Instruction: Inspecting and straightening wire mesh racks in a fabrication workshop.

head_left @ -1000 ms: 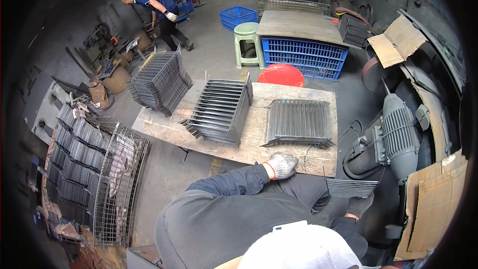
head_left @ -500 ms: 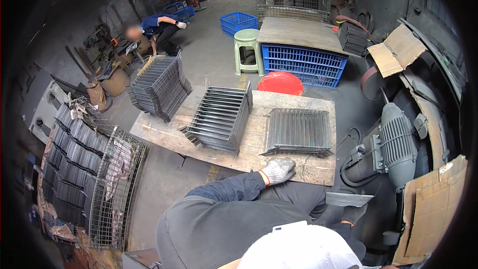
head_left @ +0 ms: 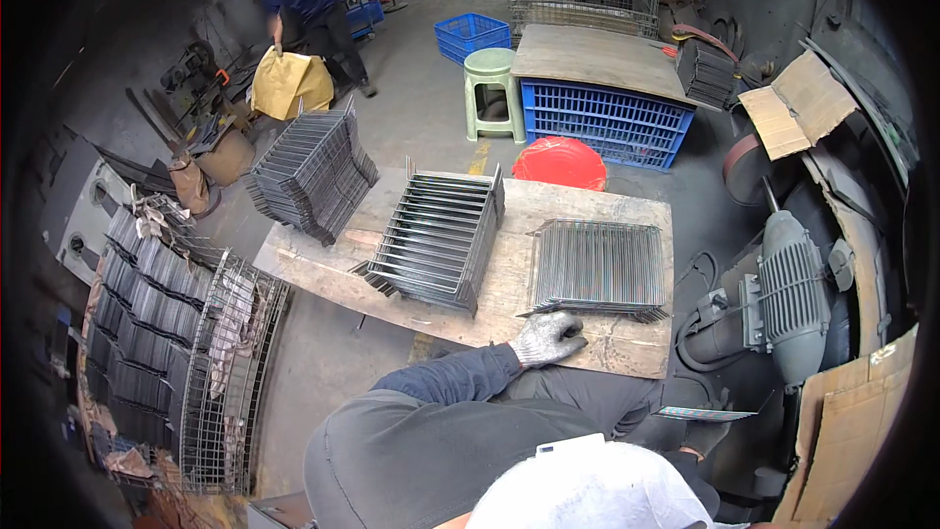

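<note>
Bare board lay open between the tilted stack of grey wire racks (head_left: 431, 240) and the flat stack of wire grids (head_left: 597, 266) on the wooden plank table (head_left: 587, 211). A grey electric motor (head_left: 788, 299) crowded the table's right end.

1. Flat stack of wire grids (head_left: 599, 267): grey metal, lying level on the right part of the wooden board, its near edge just beside the gloved left hand (head_left: 544, 337)
2. Thin flat metal piece (head_left: 707, 414): grey, held roughly level in the dark-gloved right hand (head_left: 707, 434), low beside the person's knee, off the board
</note>
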`<state>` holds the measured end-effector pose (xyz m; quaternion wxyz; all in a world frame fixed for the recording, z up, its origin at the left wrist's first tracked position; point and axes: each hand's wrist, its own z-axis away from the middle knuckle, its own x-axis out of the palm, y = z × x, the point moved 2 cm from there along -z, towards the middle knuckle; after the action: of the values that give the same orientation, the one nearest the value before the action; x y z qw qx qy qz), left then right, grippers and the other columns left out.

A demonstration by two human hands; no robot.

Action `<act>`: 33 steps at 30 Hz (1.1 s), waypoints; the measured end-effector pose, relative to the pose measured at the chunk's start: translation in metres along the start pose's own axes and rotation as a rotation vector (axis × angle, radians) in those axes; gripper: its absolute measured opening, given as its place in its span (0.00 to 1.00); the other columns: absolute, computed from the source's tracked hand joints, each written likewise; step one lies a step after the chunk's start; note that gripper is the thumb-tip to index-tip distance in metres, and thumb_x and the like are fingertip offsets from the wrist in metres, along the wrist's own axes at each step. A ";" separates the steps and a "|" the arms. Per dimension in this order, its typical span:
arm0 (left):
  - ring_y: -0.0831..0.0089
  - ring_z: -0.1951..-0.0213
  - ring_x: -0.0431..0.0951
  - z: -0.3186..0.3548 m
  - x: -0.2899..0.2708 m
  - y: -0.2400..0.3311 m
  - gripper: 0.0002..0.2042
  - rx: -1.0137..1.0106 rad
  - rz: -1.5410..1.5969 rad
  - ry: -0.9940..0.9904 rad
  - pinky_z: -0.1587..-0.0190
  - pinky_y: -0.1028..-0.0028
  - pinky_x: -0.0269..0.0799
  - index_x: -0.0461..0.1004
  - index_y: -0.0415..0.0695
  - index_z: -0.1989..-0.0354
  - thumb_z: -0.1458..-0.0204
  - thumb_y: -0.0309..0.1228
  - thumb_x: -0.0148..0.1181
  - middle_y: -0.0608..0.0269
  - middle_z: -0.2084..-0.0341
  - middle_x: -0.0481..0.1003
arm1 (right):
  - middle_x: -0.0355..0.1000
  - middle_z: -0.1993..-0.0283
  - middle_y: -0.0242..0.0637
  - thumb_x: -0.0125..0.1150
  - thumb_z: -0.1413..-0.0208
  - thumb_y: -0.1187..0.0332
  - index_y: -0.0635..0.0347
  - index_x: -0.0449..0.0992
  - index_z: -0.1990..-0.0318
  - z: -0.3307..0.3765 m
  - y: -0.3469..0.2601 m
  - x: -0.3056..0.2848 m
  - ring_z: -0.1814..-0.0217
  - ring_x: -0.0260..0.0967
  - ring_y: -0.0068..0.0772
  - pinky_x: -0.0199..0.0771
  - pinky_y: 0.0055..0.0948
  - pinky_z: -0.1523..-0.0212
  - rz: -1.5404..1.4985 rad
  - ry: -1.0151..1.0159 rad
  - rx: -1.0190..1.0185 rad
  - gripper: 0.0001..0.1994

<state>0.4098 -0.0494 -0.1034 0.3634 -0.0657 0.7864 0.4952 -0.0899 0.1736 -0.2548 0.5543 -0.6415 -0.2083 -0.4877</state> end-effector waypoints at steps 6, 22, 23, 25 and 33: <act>0.53 0.58 0.86 -0.001 0.002 -0.003 0.19 0.017 0.022 0.018 0.54 0.58 0.81 0.83 0.41 0.50 0.42 0.42 0.73 0.50 0.61 0.84 | 0.66 0.73 0.27 0.44 0.21 0.51 0.56 0.71 0.26 0.005 -0.008 0.012 0.75 0.57 0.22 0.63 0.30 0.70 0.026 0.135 -0.049 0.27; 0.55 0.57 0.87 -0.002 0.007 -0.002 0.18 -0.009 -0.041 0.042 0.53 0.60 0.83 0.84 0.43 0.52 0.42 0.43 0.74 0.52 0.60 0.85 | 0.73 0.27 0.42 0.40 0.22 0.48 0.55 0.69 0.24 0.006 -0.030 -0.010 0.30 0.70 0.46 0.70 0.52 0.29 0.068 0.008 -0.078 0.30; 0.55 0.58 0.87 -0.002 0.009 -0.001 0.19 -0.018 -0.039 0.048 0.53 0.59 0.83 0.84 0.43 0.52 0.43 0.45 0.74 0.52 0.61 0.85 | 0.73 0.27 0.42 0.40 0.22 0.48 0.55 0.69 0.24 0.007 -0.034 -0.008 0.30 0.70 0.46 0.70 0.52 0.29 0.068 0.017 -0.089 0.30; 0.54 0.58 0.87 -0.006 0.012 0.005 0.20 -0.048 -0.051 0.038 0.52 0.59 0.82 0.85 0.43 0.53 0.43 0.46 0.74 0.51 0.61 0.85 | 0.78 0.32 0.40 0.40 0.22 0.47 0.54 0.71 0.25 0.012 -0.040 -0.002 0.31 0.72 0.43 0.69 0.52 0.29 0.035 -0.245 -0.090 0.30; 0.56 0.55 0.87 -0.013 0.030 0.039 0.24 -0.271 0.063 0.013 0.49 0.61 0.81 0.82 0.40 0.47 0.42 0.48 0.71 0.50 0.58 0.86 | 0.81 0.39 0.36 0.48 0.24 0.51 0.58 0.78 0.35 0.044 -0.061 0.034 0.40 0.79 0.38 0.80 0.46 0.40 0.955 0.419 -0.567 0.24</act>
<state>0.3633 -0.0327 -0.0908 0.3303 -0.0927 0.7162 0.6078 -0.1069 0.2227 -0.1912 0.5485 -0.6774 0.3559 -0.3371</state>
